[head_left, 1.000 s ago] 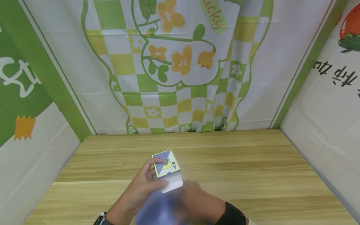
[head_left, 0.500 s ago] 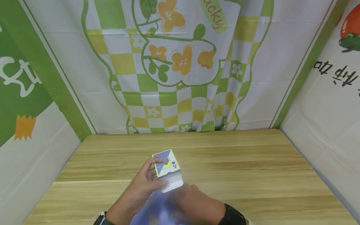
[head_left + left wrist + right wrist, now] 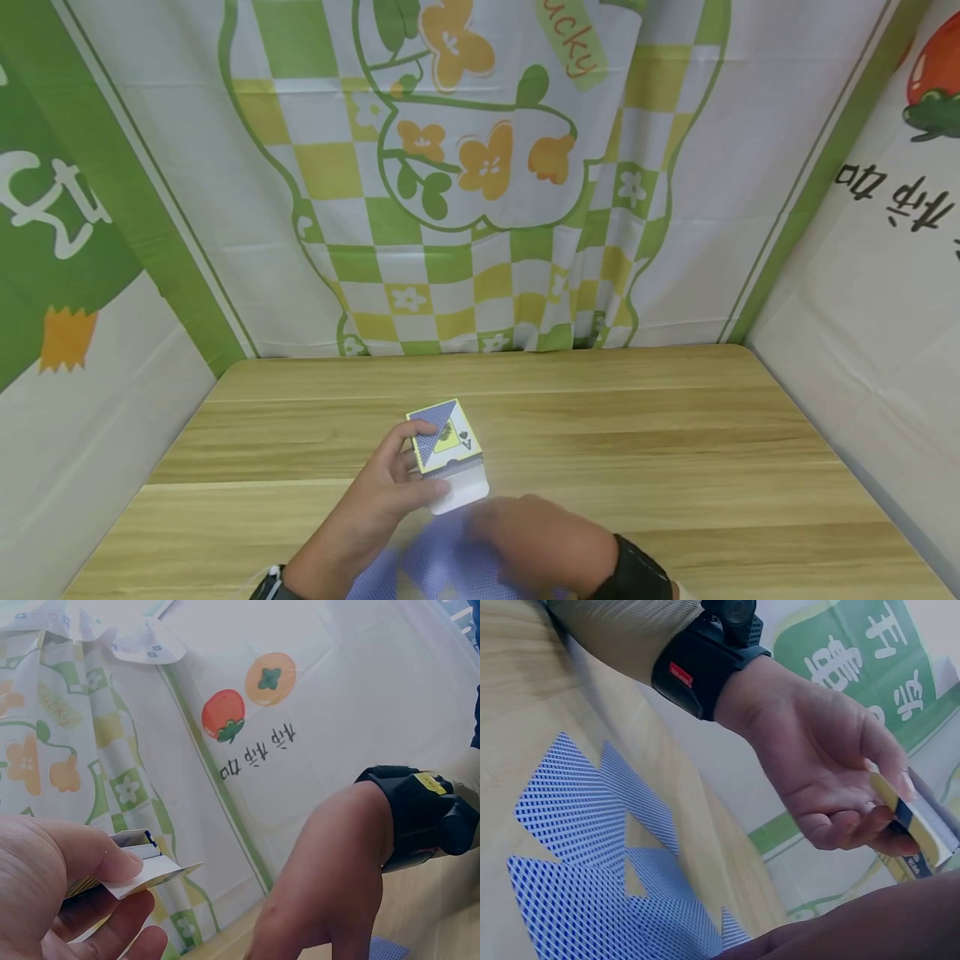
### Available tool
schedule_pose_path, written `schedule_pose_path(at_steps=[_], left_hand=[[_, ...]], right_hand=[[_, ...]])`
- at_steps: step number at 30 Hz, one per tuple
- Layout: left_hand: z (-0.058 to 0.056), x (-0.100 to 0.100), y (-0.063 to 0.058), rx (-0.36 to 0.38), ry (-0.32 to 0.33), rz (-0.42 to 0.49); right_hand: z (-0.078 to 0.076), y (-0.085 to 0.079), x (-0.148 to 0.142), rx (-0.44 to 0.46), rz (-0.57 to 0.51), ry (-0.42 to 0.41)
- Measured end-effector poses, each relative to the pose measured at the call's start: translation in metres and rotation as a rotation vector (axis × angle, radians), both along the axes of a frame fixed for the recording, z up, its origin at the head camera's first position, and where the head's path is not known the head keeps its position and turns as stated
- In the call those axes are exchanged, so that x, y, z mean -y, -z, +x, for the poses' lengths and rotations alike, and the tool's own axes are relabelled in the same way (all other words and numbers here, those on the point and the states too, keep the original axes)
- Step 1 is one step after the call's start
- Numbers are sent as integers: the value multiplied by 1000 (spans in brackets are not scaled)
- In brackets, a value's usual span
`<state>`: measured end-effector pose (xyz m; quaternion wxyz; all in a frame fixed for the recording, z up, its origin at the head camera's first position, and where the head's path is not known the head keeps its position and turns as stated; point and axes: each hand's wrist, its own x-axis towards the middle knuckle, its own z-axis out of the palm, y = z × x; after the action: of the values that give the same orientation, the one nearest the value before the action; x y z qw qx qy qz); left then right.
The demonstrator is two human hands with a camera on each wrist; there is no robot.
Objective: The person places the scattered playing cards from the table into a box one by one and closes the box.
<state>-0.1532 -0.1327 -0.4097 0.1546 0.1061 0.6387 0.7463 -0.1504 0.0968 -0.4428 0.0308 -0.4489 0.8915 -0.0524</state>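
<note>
My left hand (image 3: 378, 496) grips a playing-card box (image 3: 461, 448) with an ace on its front, thumb on the white flap. That flap stands out from the box's open end, which faces me. Pale contents show inside the box (image 3: 154, 871) in the left wrist view. Just below it, my right hand (image 3: 555, 537) is low over blue-backed playing cards (image 3: 442, 558) lying face down on the table. Several cards (image 3: 574, 907) overlap loosely in the right wrist view. The right fingertips reach down among them, blurred or cut off, so I cannot tell whether they pinch a card.
The wooden table (image 3: 675, 433) runs back to a green and yellow checked curtain (image 3: 450, 275). Printed white cloth walls stand to the left and right (image 3: 862, 333). A black band (image 3: 633, 571) with a device wraps the right wrist.
The right hand has shifted slightly right, and the cards under it lie in a different spread, with more of them showing. The left hand and the box have stayed in place.
</note>
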Motion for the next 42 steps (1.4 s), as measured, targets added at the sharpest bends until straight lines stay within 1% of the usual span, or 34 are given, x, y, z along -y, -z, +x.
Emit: schedule_pose_path(at_steps=[3,5,8,10,12,13,15,17,20,24,27,30,34,36,39,41,42], left_hand=[[0,0,0,13,-5,-8],[0,0,-1,22,-8,-12],[0,0,-1,30,-9,-19],[0,0,-2,19,-5,-20],[1,0,-2,7,-3,-19],[1,0,-2,2,-2,-16],[1,0,-3,-9,2,-14],[1,0,-3,-8,4,-11],[2,0,-4,-10,8,-11],[1,0,-4,-8,4,-5],[1,0,-3,-4,2,4],[2,0,-2,-2,5,10],[1,1,-1,0,9,-1],[1,1,-2,8,8,-10],[1,1,-1,8,8,-14],[0,0,-1,2,11,-14],[0,0,-1,-4,15,-11]], right_hand=[[-1,-2,0,35,-20,21],[-4,0,2,26,-53,13],[-9,10,6,-67,-154,-34],[-13,20,10,-140,-255,-67],[-16,30,14,-196,-359,-97],[-17,35,17,-202,-404,-105],[-18,42,21,-213,-459,-120],[-17,45,25,-206,-478,-129],[-15,44,28,-220,-471,-147],[-13,37,25,-229,-452,-179],[-13,31,20,-199,-427,-201],[-14,26,16,-149,-394,-219],[-17,24,12,-73,-376,-233],[-18,22,11,-60,-362,-228],[-18,20,7,-86,-316,-215],[-16,17,5,-116,-266,-204],[-15,16,4,-112,-247,-197]])
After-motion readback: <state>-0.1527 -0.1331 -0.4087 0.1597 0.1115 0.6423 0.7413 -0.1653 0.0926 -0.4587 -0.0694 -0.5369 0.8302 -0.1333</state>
